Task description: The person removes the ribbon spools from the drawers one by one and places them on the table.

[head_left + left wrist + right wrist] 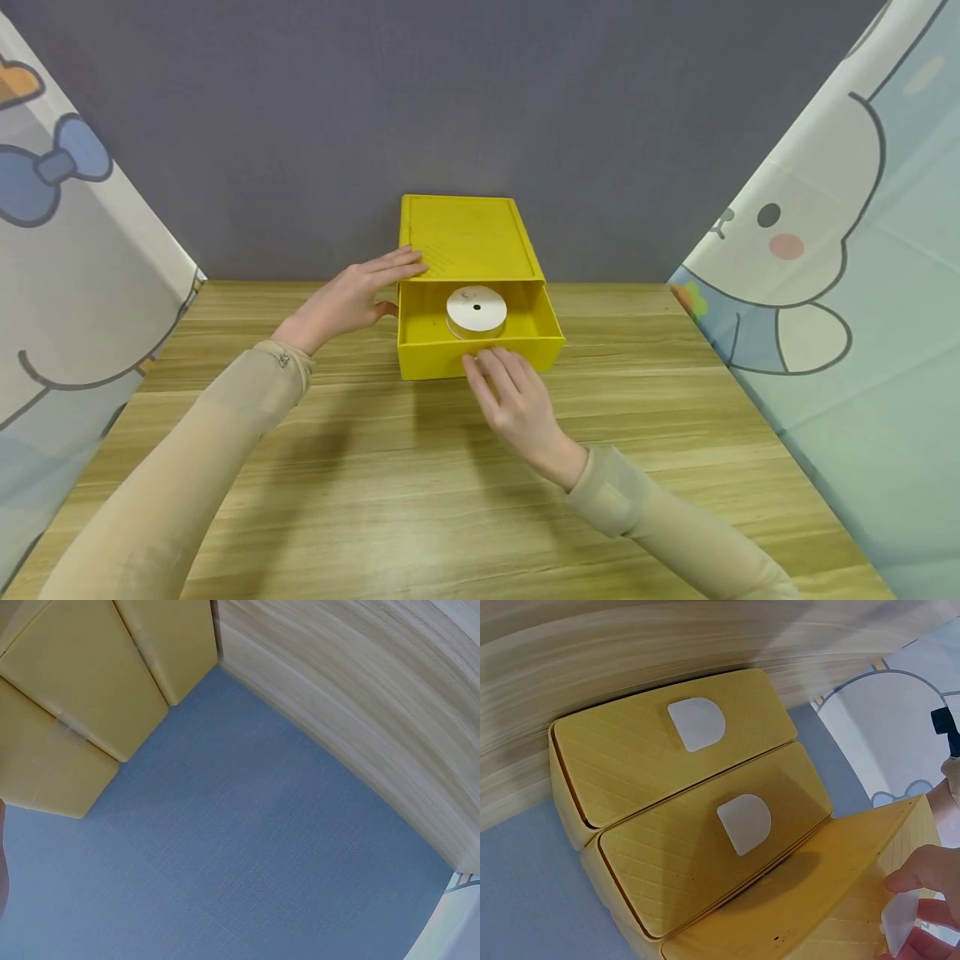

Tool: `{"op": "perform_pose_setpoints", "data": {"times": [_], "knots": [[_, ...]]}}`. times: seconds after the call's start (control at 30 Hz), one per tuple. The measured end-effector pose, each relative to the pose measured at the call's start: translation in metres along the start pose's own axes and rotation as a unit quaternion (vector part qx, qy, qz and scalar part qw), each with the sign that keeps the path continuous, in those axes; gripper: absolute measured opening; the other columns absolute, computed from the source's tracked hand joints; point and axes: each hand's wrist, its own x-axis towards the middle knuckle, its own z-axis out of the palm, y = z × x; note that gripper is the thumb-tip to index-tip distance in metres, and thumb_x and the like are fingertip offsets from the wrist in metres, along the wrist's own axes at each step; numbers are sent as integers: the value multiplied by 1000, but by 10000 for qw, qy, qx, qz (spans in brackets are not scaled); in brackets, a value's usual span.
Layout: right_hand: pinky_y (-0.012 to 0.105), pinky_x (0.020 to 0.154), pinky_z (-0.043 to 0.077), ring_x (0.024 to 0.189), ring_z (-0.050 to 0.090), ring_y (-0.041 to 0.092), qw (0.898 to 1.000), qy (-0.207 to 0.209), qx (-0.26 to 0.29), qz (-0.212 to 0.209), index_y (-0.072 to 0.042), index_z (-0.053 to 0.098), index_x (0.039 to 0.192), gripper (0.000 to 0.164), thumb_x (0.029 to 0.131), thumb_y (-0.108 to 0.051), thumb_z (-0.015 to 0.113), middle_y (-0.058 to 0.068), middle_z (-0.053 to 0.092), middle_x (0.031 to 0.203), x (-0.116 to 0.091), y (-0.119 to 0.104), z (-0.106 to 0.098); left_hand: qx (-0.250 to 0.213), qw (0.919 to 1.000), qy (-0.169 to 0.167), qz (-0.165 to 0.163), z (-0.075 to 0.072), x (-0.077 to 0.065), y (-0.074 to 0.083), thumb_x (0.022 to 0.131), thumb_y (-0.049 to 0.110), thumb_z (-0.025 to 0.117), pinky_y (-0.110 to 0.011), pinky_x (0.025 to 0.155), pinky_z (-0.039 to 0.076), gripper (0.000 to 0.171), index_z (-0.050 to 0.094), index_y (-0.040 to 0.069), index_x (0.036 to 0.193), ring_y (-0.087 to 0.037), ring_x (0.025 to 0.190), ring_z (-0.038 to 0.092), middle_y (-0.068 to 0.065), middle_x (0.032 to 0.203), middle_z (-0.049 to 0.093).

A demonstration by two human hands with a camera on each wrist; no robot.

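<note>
A yellow drawer cabinet [465,237] stands on the wooden table against the grey back wall, its top drawer [431,358] pulled out. Inside the drawer lies a white spool [477,312] with a small centre hole, flat side up. My left hand [356,292] rests with straight fingers on the cabinet's top left edge, thumb by its side. At the drawer's front, my right hand [517,408] pinches the white drawer handle [898,922] between thumb and fingers. Only a sliver of the left hand [2,862] shows in the left wrist view.
Below the open drawer are two closed drawers with white handles [697,724]. The wooden table [375,500] extends in front of the cabinet. Cloth panels with cartoon animals [795,233] flank both sides, and a grey wall [300,125] rises behind.
</note>
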Motion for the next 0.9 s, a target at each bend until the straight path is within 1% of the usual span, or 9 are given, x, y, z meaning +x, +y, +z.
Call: {"op": "perform_pose_setpoints", "data": {"times": [0.13,0.4,0.73,0.9], "knots": [[29,74,58,83,63,24,10000,39,-36,-16,0,72,97,21,93,6,52,12,67,91,-1,0,-1,11,10000,51,12,1,0,0,73,-11,74,-44,96,53,72,49,5,139,-35,139,39,-17,149,42],[29,74,58,83,64,23,10000,46,-55,-19,0,72,97,21,93,6,52,12,67,91,-1,-2,-2,-12,10000,50,-73,2,1,-1,72,-13,74,-45,99,51,74,49,5,140,-35,140,37,-16,150,42],[29,74,58,83,63,23,10000,14,-27,5,0,72,96,22,93,7,52,12,67,91,-3,-6,-6,-49,9999,46,-103,2,-1,-1,74,-13,73,-46,98,52,73,49,6,140,-34,139,39,-16,150,42],[29,74,58,83,64,23,10000,19,-6,-12,-1,72,96,21,93,5,52,12,68,92,-4,-8,-8,-46,9999,103,-29,2,-2,-1,72,-14,73,-45,98,52,73,50,5,139,-35,138,40,-17,149,43]]}}
